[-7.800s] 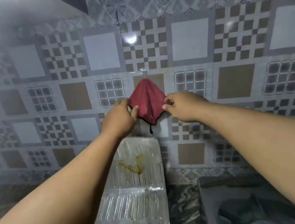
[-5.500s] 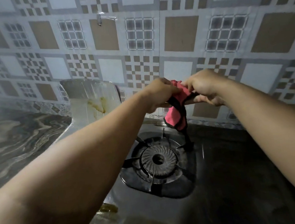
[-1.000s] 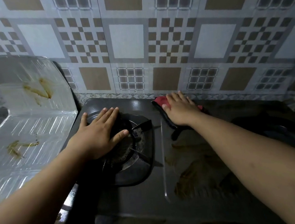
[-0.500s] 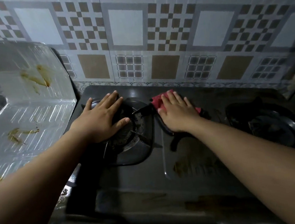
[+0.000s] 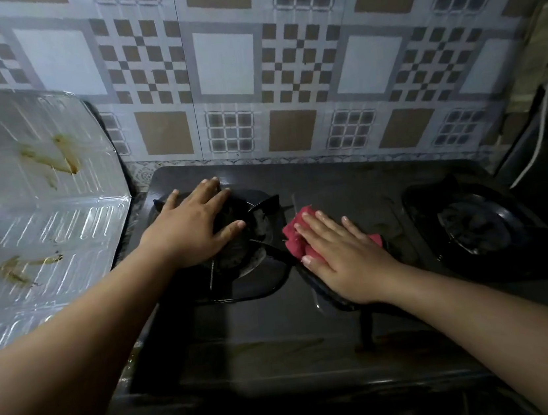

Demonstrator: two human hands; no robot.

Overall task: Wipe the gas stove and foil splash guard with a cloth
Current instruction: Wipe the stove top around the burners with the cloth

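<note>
A black two-burner gas stove [image 5: 315, 333] fills the middle of the head view. My right hand [image 5: 344, 255] lies flat on a red cloth [image 5: 295, 234], pressing it onto the stove top between the burners. Most of the cloth is hidden under the palm. My left hand [image 5: 195, 225] rests flat with spread fingers on the left burner's grate [image 5: 260, 216]. Left of the stove stands the foil splash guard [image 5: 41, 208], folded, with brown grease streaks on its upright and lower panels.
The right burner [image 5: 478, 220] sits uncovered at the stove's right end. Patterned tiles [image 5: 249, 72] line the wall behind. A dark object with a white cable [image 5: 540, 140] stands at the far right. Brown smears show on the stove's front strip [image 5: 276, 348].
My right hand has slid the red cloth from the stove's back edge toward me along the middle of the top. My left hand stays on the left burner.
</note>
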